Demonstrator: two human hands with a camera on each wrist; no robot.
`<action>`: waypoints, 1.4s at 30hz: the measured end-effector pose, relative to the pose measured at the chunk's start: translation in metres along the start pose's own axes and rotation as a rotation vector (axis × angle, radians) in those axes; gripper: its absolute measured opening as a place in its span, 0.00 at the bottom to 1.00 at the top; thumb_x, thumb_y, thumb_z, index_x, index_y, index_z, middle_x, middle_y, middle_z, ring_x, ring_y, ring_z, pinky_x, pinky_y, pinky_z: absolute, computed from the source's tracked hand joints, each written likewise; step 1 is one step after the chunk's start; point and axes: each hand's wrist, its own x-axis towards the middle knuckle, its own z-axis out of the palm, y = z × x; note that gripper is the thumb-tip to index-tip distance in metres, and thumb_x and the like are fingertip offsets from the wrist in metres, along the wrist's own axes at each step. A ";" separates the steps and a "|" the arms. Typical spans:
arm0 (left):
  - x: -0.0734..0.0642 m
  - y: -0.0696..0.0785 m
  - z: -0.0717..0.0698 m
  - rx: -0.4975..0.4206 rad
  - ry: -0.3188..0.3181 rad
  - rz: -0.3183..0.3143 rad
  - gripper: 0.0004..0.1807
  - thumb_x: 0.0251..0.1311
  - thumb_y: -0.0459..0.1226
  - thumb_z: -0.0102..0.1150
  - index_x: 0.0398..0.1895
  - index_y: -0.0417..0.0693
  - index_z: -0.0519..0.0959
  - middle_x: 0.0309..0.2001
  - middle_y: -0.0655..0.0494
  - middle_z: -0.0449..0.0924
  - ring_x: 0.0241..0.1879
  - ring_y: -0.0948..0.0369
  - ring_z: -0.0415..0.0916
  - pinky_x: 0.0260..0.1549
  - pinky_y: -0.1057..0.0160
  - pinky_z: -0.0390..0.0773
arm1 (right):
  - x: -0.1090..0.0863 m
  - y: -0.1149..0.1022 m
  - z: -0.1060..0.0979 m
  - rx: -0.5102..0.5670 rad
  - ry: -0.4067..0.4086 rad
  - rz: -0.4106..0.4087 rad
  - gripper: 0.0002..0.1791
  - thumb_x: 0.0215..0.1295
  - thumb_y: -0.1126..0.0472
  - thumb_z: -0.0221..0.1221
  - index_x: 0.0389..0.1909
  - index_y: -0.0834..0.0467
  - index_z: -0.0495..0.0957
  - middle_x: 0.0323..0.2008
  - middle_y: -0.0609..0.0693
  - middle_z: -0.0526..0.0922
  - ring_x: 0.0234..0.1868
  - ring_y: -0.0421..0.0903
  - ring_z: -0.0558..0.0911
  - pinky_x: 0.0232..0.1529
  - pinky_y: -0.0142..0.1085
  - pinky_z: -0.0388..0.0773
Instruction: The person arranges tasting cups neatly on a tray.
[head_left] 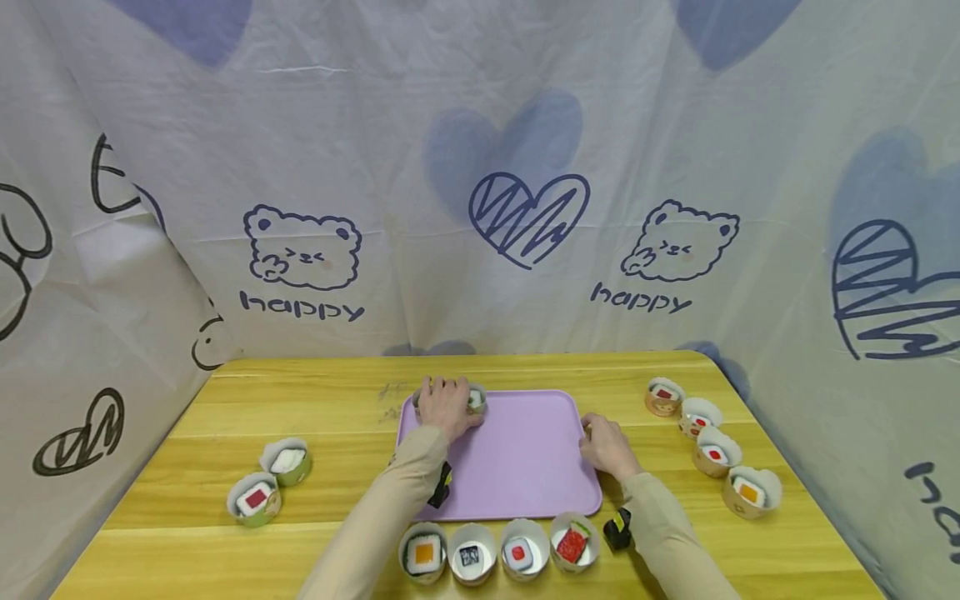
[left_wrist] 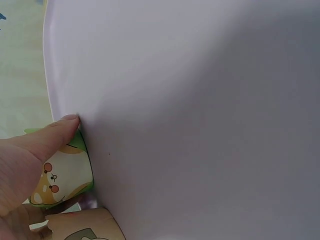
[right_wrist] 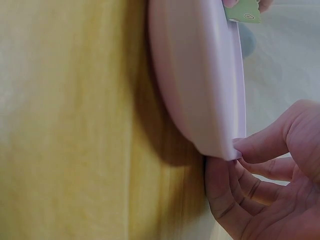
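Note:
A purple tray [head_left: 525,467] lies on the wooden table. At its back left corner my left hand [head_left: 446,408] grips a green paper cup [left_wrist: 67,175] printed with an animal face, thumb on one side and fingers on the other. A brown paper cup [left_wrist: 87,225] stands right beside it, touching or nearly touching the fingers. In the head view, the left hand partly covers these cups [head_left: 477,398]. My right hand [head_left: 609,446] pinches the tray's right edge between thumb and fingers, as the right wrist view shows at the rim [right_wrist: 232,145].
Several cups with small block-like sushi pieces line the tray's front, among them one with an orange-topped piece [head_left: 423,552] and one with a red piece [head_left: 573,543]. Two more cups [head_left: 255,498] stand at left. Several others [head_left: 716,452] run along the right. A printed curtain [head_left: 420,283] hangs behind.

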 end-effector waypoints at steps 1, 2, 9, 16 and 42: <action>0.000 0.000 0.000 0.006 0.006 0.001 0.36 0.50 0.53 0.75 0.57 0.42 0.77 0.54 0.39 0.82 0.63 0.41 0.72 0.73 0.41 0.57 | 0.000 0.000 0.000 0.001 0.000 0.002 0.17 0.63 0.69 0.55 0.51 0.70 0.77 0.28 0.54 0.80 0.30 0.49 0.76 0.36 0.43 0.76; -0.001 0.000 0.000 0.011 0.012 0.000 0.37 0.50 0.54 0.75 0.57 0.42 0.77 0.54 0.39 0.82 0.62 0.41 0.71 0.73 0.41 0.58 | 0.000 0.000 0.000 -0.001 0.002 -0.001 0.17 0.62 0.69 0.55 0.51 0.70 0.77 0.28 0.54 0.80 0.30 0.49 0.76 0.36 0.44 0.76; -0.003 -0.002 0.002 0.053 0.043 0.014 0.41 0.47 0.58 0.75 0.59 0.44 0.76 0.54 0.41 0.80 0.61 0.42 0.71 0.70 0.43 0.61 | 0.001 -0.001 0.000 -0.005 -0.002 0.009 0.17 0.62 0.69 0.55 0.52 0.70 0.77 0.29 0.55 0.80 0.32 0.50 0.76 0.39 0.46 0.77; -0.006 -0.001 -0.006 -0.029 0.050 0.018 0.48 0.47 0.59 0.74 0.68 0.45 0.70 0.62 0.42 0.76 0.68 0.43 0.66 0.74 0.42 0.56 | 0.000 -0.001 0.000 -0.001 -0.010 0.011 0.17 0.62 0.69 0.55 0.52 0.71 0.76 0.29 0.55 0.80 0.31 0.50 0.76 0.38 0.45 0.77; -0.082 -0.059 -0.104 -0.006 -0.076 -0.004 0.32 0.58 0.44 0.66 0.64 0.37 0.73 0.57 0.32 0.76 0.58 0.33 0.71 0.61 0.36 0.67 | 0.000 0.000 0.000 0.000 0.002 -0.005 0.17 0.62 0.69 0.54 0.51 0.70 0.77 0.29 0.56 0.81 0.31 0.50 0.76 0.37 0.45 0.77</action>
